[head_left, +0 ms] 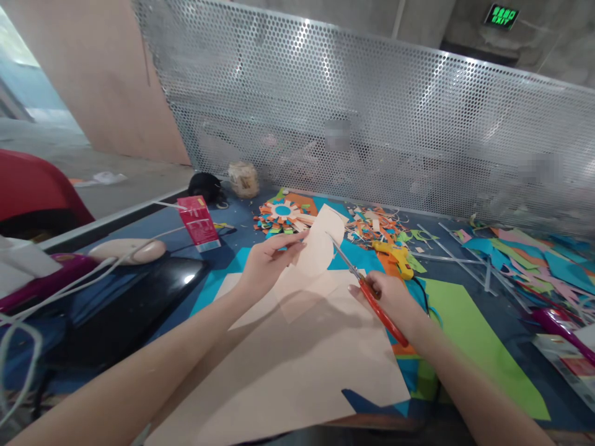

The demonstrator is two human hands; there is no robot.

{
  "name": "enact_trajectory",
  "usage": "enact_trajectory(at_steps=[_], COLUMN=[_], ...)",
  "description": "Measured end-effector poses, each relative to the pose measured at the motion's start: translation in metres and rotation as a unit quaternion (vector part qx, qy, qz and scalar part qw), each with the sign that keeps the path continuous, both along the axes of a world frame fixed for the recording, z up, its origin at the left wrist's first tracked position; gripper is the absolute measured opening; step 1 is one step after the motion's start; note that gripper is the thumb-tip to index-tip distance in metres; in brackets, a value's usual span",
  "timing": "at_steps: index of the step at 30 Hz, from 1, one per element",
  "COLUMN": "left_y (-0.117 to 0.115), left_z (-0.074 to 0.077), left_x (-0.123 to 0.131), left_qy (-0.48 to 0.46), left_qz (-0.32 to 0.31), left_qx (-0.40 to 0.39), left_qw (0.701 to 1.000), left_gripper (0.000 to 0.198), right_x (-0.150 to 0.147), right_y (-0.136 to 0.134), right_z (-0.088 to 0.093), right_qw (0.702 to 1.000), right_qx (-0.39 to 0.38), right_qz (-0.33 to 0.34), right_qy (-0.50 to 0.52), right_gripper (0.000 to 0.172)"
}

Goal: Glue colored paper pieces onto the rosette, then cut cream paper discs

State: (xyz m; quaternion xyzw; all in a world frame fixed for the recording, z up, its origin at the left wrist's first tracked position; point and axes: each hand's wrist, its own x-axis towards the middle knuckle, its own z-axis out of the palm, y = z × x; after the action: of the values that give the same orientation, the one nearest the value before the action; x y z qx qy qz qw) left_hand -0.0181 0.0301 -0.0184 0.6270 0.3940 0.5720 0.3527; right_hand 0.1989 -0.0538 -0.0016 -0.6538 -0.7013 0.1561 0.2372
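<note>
Two grips | your left hand [264,263] pinched the peach paper [320,244], judged light and floppy, near its edge | your right hand [395,298] clasped the scissors [368,292] beside that pinch

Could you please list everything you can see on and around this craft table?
peach paper piece: one, pale peach, held up in left hand
scissors: one, red handles, in right hand, blades against the piece
large peach sheet: one, pale peach, on table under both arms
green sheet: one, bright green, right of large sheet
paper rosette: one, multicoloured, behind the held piece
glue gun: one, yellow, beyond the right hand
paper scraps: many, mixed colours, table's far middle
carton: one, red, left, with straw
perforated screen: one, silver, behind table
exit sign: one, green, top right
left hand: one, bare, pinches the piece
right hand: one, bare, grips scissors
</note>
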Motion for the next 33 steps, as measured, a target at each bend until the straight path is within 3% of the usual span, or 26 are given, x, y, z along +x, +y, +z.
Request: enact_trajectory(at_steps=[11, 17, 33], left_y=[0.01, 0.008, 0.008], left_z=[-0.007, -0.006, -0.003], left_x=[-0.007, -0.008, -0.011], left_qy=[0.084, 0.116, 0.143], left_qz=[0.021, 0.002, 0.0], left_qx=[0.083, 0.114, 0.147], left_qw=[0.993, 0.987, 0.979], left_gripper=[0.029, 0.03, 0.032], right_x=[0.0, 0.002, 0.002], right_y=[-0.001, 0.002, 0.002], right_z=[0.002, -0.004, -0.006], right_qw=[0.999, 0.999, 0.997], right_qx=[-0.032, -0.04, -0.069], right_qz=[-0.003, 0.0, -0.001], right_qy=[-0.001, -0.008, -0.022], right_gripper=[0.039, 0.038, 0.043])
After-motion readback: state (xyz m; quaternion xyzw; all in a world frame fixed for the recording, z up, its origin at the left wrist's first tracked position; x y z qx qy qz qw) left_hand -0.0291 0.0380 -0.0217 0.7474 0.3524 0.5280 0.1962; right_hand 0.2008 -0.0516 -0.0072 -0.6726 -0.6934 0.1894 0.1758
